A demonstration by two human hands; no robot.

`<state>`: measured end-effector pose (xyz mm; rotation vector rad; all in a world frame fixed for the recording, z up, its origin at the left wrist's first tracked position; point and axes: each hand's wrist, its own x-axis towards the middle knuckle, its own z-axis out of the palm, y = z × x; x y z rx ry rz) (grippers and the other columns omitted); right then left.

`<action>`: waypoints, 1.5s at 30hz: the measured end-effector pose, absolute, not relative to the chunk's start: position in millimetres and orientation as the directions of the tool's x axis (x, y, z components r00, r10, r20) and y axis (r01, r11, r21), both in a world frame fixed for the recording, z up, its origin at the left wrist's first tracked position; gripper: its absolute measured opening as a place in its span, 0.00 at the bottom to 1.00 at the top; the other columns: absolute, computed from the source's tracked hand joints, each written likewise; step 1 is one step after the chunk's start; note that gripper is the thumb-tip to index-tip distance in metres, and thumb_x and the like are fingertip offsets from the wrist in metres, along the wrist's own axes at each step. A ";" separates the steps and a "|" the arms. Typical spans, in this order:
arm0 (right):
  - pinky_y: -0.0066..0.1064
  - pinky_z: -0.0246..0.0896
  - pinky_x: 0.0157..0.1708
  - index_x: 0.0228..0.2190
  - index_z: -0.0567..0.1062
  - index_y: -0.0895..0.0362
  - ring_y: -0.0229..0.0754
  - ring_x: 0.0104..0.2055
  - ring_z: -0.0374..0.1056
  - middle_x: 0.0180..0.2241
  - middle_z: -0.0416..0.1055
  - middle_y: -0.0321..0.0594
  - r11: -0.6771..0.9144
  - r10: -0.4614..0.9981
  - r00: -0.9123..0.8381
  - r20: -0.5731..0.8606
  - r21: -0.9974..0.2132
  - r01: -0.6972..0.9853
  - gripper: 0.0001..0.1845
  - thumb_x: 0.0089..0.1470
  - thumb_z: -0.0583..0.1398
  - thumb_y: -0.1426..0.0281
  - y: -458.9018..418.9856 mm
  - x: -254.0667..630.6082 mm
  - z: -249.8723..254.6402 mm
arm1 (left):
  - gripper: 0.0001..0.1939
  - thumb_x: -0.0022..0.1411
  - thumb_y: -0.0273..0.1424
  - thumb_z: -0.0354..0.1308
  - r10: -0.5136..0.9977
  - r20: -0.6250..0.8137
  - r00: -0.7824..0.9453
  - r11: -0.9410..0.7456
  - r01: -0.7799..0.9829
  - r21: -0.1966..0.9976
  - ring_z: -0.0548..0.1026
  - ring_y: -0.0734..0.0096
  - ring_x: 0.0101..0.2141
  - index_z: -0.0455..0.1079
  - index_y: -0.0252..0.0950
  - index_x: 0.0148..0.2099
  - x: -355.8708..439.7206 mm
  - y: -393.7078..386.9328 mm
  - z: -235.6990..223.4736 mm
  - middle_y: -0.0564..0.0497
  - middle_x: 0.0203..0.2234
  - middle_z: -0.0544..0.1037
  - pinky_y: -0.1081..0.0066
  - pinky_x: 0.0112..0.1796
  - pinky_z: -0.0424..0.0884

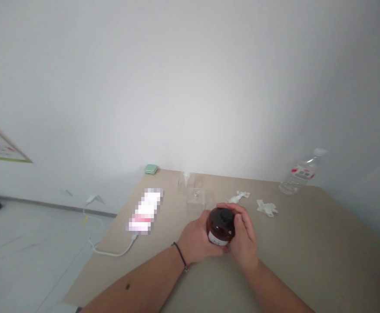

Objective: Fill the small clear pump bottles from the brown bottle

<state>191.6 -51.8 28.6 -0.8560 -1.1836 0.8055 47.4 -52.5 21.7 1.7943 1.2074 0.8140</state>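
An amber glass bottle with a black cap and a white label is held upright above the beige table. My left hand wraps its near left side. My right hand curls over its right side, with the fingers reaching up to the cap. The hands hide most of the label, and its wording is unreadable.
Behind the hands stands a clear acrylic box. Crumpled white tissues lie to the right, near an empty-looking plastic water bottle. A blurred phone with a white cable lies left, and a green case sits at the back corner.
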 end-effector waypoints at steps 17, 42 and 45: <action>0.34 0.68 0.46 0.43 0.77 0.48 0.43 0.44 0.73 0.41 0.78 0.39 0.484 0.871 0.151 0.468 -0.869 -0.099 0.14 0.62 0.59 0.55 -51.0 192.9 28.5 | 0.41 0.42 0.42 0.74 0.935 0.080 0.344 -0.227 0.411 0.883 0.80 0.51 0.43 0.63 0.44 0.57 46.0 -51.3 18.2 0.51 0.43 0.82 0.62 0.41 0.75; 0.33 0.67 0.45 0.44 0.76 0.48 0.42 0.44 0.73 0.42 0.78 0.38 0.490 0.868 0.154 0.473 -0.865 -0.108 0.14 0.63 0.58 0.55 -50.2 192.9 25.1 | 0.41 0.43 0.42 0.74 0.936 0.075 0.345 -0.224 0.417 0.881 0.80 0.50 0.44 0.63 0.45 0.58 46.2 -52.2 20.9 0.51 0.44 0.81 0.61 0.42 0.75; 0.34 0.68 0.45 0.44 0.76 0.48 0.43 0.44 0.73 0.42 0.78 0.39 0.506 0.860 0.131 0.492 -0.857 -0.103 0.15 0.60 0.61 0.55 -50.7 192.8 26.6 | 0.40 0.43 0.42 0.74 0.936 0.081 0.343 -0.229 0.418 0.879 0.80 0.51 0.43 0.63 0.45 0.57 46.1 -52.1 20.0 0.51 0.43 0.81 0.61 0.42 0.75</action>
